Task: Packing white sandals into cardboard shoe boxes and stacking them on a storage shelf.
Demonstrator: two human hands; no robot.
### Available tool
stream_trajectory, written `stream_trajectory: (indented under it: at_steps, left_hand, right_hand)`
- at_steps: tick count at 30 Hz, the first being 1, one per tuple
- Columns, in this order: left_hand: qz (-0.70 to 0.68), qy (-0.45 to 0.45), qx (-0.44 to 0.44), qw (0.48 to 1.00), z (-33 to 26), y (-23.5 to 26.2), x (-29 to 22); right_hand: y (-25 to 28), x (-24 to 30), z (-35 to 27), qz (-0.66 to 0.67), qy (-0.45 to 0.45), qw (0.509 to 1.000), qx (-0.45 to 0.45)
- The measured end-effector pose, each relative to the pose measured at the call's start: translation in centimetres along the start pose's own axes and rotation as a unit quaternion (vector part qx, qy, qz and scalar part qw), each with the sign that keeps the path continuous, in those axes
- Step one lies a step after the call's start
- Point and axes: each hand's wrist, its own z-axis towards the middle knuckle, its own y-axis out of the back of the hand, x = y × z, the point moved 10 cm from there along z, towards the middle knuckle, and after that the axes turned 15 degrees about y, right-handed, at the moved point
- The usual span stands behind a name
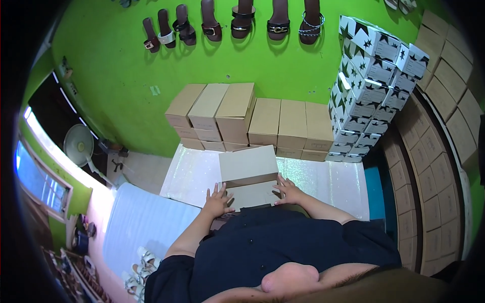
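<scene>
An open cardboard box (252, 192) sits at the near edge of the white, glittery tabletop (323, 184), right against my body. Its plain lid panel (248, 164) stands raised on the far side. At the box's left side is my left hand (218, 201), with fingers spread and pointing up along the edge. My right hand (288, 191) rests at the opposite side, fingers apart, some of them touching the box's edge. Neither hand is wrapped round anything. What lies inside the box, if anything, I cannot make out.
Closed brown boxes (265, 118) line the table's back, against a green wall with sandals (244, 20) hung on it. A tall stack of star-patterned boxes (361, 93) stands back right. Shelves of brown boxes (429, 166) run along the right. A fan (79, 144) stands left.
</scene>
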Motion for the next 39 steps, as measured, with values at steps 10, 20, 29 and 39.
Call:
stream_trajectory:
  at_steps: [10,20,29,39]
  left_hand:
    - [-0.076,-0.001,-0.107,0.991,-2.1,-1.8,-1.3]
    - [-0.156,0.107,-0.143,0.971,-9.5,-0.3,5.5]
    - [-0.17,0.256,-0.144,0.941,-23.9,1.3,17.6]
    - [-0.21,0.48,-0.133,0.842,-45.4,0.4,33.0]
  right_hand:
    - [-0.6,-0.5,0.1,0.009,0.013,1.0,-0.01]
    - [4.0,5.4,-1.3,-0.086,-0.093,0.992,-0.027]
    - [1.0,19.2,2.7,0.003,-0.057,0.988,-0.143]
    - [-10.2,40.6,10.7,0.011,0.103,0.995,-0.01]
